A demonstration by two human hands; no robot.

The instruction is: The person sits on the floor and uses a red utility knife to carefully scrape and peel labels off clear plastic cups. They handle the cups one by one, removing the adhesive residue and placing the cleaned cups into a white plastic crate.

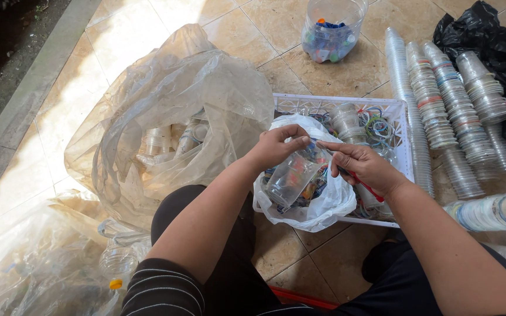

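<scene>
Cup work at frame centre: clear plastic cup (291, 175) gripped by the left hand (273, 146), fingers curled narrow about its rim end. Long axis tilted, rim up toward one o'clock, base down toward seven o'clock, over a white plastic bag (323, 210). Right hand (364, 167) at three o'clock of the cup, thumb and forefinger pinched close at the rim, touching or nearly so; thin red tool (365, 186) tucked under the remaining fingers. Left hand nearer, already around the cup. White latticed plastic basket (402, 126) beneath and behind, at twelve to two o'clock. Stacks of clear cups (446, 111) lying further at two o'clock. Large crumpled transparent bag (171, 117) at ten o'clock. Clear jar of coloured caps (330, 29) at twelve o'clock.
</scene>
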